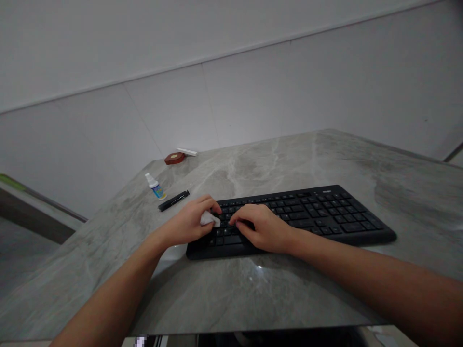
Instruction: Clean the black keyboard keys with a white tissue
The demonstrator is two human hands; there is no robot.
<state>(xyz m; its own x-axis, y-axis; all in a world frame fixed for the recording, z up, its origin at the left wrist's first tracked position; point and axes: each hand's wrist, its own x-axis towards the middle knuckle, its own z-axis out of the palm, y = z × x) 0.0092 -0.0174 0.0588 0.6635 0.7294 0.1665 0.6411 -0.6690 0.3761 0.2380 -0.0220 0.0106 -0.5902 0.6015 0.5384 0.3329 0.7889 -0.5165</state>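
Note:
A black keyboard (296, 212) lies at a slant on the grey stone-patterned table. Over its left end, my left hand (191, 219) is closed around a crumpled white tissue (210, 219), which touches the keys between thumb and fingers. My right hand (262, 226) rests just to the right, its fingers curled down to the keys and the thumb bent in toward them. Whether anything sits between those fingertips is hidden. The keys under both palms are covered from sight.
Left of the keyboard lie a black pen (173, 200) and a small white spray bottle (156, 187) with a blue label. A reddish-brown case (174, 158) and a white flat stick-like object (188, 152) lie by the wall (253, 96). The table's front edge (224, 331) runs below my forearms.

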